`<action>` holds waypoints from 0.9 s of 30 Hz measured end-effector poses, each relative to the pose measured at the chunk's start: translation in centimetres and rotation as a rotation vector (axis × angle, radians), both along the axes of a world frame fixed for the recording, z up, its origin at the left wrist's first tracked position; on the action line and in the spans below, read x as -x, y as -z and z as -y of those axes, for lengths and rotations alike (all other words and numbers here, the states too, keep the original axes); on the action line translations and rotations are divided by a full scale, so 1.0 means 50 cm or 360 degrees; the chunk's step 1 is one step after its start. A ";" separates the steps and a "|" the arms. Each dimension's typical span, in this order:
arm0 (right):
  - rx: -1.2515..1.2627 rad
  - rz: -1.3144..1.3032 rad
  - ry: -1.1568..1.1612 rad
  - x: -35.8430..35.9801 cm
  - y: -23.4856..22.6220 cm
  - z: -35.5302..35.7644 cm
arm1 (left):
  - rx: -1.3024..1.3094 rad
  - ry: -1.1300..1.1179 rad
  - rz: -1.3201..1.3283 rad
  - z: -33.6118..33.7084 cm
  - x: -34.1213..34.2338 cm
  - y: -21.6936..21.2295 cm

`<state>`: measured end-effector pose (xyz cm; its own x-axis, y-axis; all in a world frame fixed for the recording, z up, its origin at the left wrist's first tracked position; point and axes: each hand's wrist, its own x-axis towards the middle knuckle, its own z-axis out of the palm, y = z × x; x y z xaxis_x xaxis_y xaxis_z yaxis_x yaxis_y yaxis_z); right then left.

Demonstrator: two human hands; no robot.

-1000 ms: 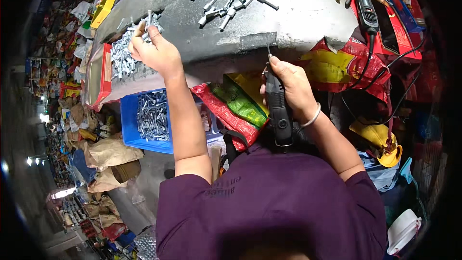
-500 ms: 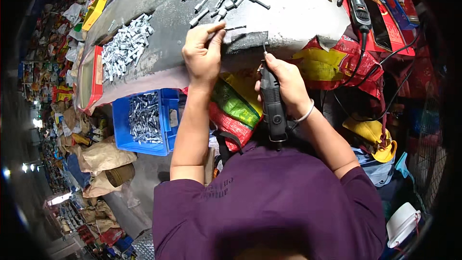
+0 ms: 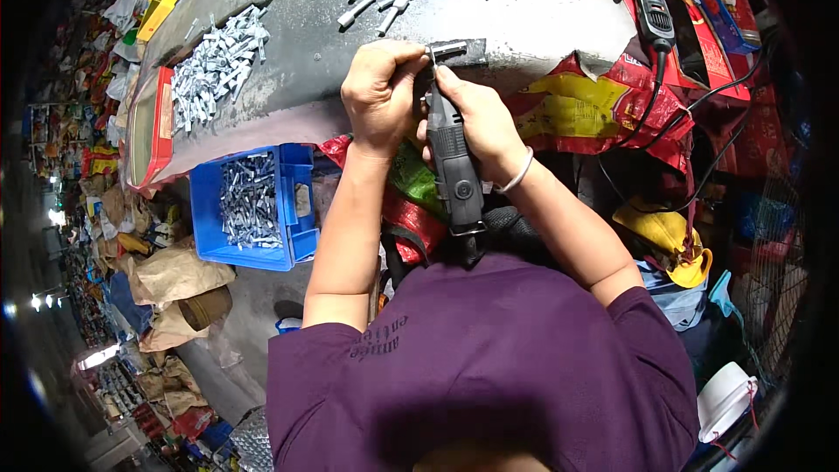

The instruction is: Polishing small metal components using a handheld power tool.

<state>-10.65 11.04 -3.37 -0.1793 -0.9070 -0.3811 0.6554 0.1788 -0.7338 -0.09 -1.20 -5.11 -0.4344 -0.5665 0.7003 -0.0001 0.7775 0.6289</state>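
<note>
Wrapped around a black rotary tool, the right hand pointed its bit up toward a slim metal part, which the left hand pinched between thumb and forefinger. From where I stood, I couldn't tell whether bit and part touched. It all met at the bench's near edge, by a dark patch. Loose pieces lay beyond; leftward sat a bigger heap, with a blue bin of more below.
</note>
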 end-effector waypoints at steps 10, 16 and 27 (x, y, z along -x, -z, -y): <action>-0.0163 -0.0018 0.0051 0.033 -0.011 -0.034 | -0.0021 -0.0041 -0.0010 -0.004 0.006 -0.011; -0.0083 -0.0013 -0.0005 0.017 -0.012 -0.040 | 0.0022 -0.0074 0.0071 -0.008 0.005 -0.019; -0.0012 -0.0005 0.0006 0.002 -0.012 -0.009 | 0.0086 -0.0189 0.0195 0.000 0.005 -0.024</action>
<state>-10.77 11.47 -2.76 -0.1839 -0.9034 -0.3873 0.6539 0.1817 -0.7344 -0.32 -1.18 -3.91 -0.4506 -0.5818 0.6771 -0.1681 0.8002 0.5757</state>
